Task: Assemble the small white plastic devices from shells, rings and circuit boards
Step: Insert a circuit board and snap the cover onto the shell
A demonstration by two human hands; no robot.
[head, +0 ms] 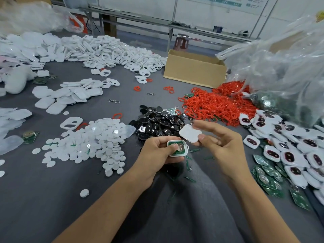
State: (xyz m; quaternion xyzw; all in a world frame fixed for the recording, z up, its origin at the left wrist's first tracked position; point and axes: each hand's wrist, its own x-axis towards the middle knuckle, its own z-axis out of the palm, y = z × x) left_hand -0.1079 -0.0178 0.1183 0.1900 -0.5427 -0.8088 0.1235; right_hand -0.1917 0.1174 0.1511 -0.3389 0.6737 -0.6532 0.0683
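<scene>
My left hand (157, 152) grips a white shell half (178, 148) with a green circuit board seated inside it, my thumb pressing on the board. Just to its upper right, my right hand (221, 142) pinches a flat white shell cover (190, 133) between thumb and fingers, tilted and held slightly apart from the open shell. Both hands hover over the grey cloth table (52, 190).
White round discs (91, 142) lie heaped at left, black parts (157, 120) at centre, red rings (215, 104) at right. Loose white shells (66, 95), finished shells (289, 142), green boards (270, 179), a cardboard box (194, 71) and plastic bags (280, 67) surround them.
</scene>
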